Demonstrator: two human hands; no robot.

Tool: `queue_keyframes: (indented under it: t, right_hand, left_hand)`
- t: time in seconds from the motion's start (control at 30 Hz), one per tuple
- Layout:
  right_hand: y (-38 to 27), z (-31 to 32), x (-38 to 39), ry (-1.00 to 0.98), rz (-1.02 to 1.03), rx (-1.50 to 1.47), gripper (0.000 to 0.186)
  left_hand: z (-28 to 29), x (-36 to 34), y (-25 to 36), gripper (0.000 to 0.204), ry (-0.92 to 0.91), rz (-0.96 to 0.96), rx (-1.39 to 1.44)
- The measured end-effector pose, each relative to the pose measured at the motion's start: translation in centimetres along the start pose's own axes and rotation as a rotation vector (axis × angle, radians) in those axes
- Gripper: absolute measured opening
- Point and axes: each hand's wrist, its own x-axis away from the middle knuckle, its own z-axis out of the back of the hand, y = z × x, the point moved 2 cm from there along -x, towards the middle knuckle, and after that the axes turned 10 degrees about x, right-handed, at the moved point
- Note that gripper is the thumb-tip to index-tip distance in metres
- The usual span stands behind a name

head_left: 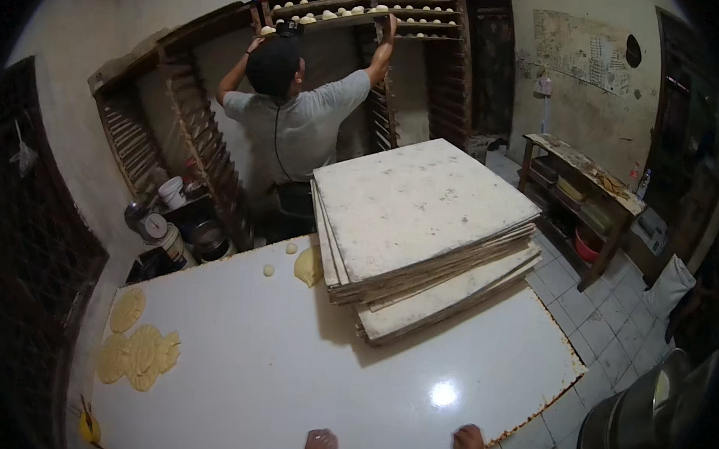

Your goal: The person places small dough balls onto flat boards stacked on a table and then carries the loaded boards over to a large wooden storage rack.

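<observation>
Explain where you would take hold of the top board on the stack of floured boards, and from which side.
Probably by the near edge of the top board, where it overhangs the lower boards toward the person's hands: left hand, right hand. It lies flat, wide and thin, so both hands spaced apart, fingers hooked under the edge, would steady it. The far side is blocked by another person at the rack.

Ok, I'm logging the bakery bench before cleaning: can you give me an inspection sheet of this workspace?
Surface: glossy white worktable, rusty chipped edge at right.
Job's things: stack of floured square wooden boards; ridged yellow dough discs; small dough lumps.
Clutter: dial scale, white cup.
Grippers: left hand and right hand at near edge, empty.
Cables: nothing seen.
Surroundings: co-worker sliding a tray into wooden rack; tiled floor.
</observation>
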Motion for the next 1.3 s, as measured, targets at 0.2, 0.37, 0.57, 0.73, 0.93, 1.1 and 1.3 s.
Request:
queue_keyframes:
  t: [0.2,0.37,0.57,0.73,0.93,1.1,1.3]
  right_hand:
    - [-2.8,0.5,-8.3,0.182,-0.631,0.171,0.008]
    - [-1.6,2.2,0.2,-0.096,-0.034,0.244,0.005]
    - [-4.0,-1.7,-4.1,0.285,-0.431,0.184,0.006]
    - [-2.4,0.9,-1.3,0.161,-0.36,0.271,0.007]
    - [-8.6,-2.8,-2.8,0.041,-0.278,0.223,0.006]
    - [-1.8,1.4,-0.2,0.279,-1.069,-0.668,0.015]
    - [-2.5,7.4,-23.1,0.072,-0.778,-1.358,0.031]
  left_hand:
    - [-1.1,-4.6,-3.9,0.005,0.263,0.392,-0.108]
    - [3.5,1.3,-4.6,0.004,-0.243,-0.15,-0.323]
    - [0.1,-3.9,-2.8,0.004,0.141,0.364,0.003]
    - [3.6,1.2,-11.6,0.008,-0.157,-0.04,-0.495]
    - [1.6,-1.1,-3.0,0.013,0.059,-0.096,0.034]
    - [5.2,-3.2,-9.9,0.005,0.332,0.389,-0.189]
    - [0.9,0.7,-4.9,0.007,0.262,0.268,-0.028]
